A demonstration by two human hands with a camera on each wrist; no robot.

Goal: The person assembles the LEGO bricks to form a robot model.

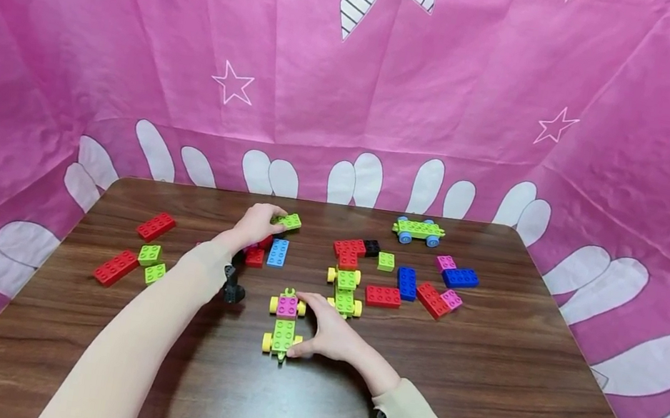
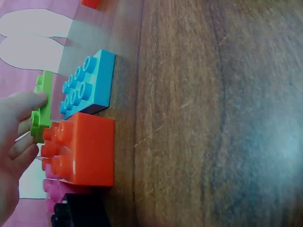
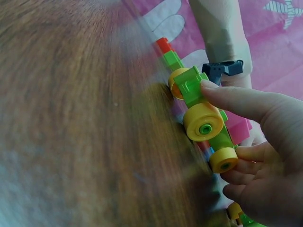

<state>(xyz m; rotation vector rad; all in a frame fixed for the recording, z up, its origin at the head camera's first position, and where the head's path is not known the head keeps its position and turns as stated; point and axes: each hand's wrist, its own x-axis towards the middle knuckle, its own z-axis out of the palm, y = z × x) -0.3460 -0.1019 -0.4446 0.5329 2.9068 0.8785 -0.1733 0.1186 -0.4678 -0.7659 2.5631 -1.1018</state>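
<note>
Brown worktop [image 1: 526, 411]: right fingers [image 3: 254, 152] hold the nearer yellow-wheeled car [image 1: 283, 336] along its side, probably for steadiness; left fingers [image 2: 24, 160] pinch a lime brick [image 1: 290, 221].

No text, label, brand or number is showing legibly on the green brick [image 1: 290, 221], the car [image 1: 283, 335] or elsewhere — just outlined stars [image 1: 233, 83] are standing as signs on the cloth [image 1: 416, 98], behind the table [image 1: 478, 382], toward its left and right.
</note>
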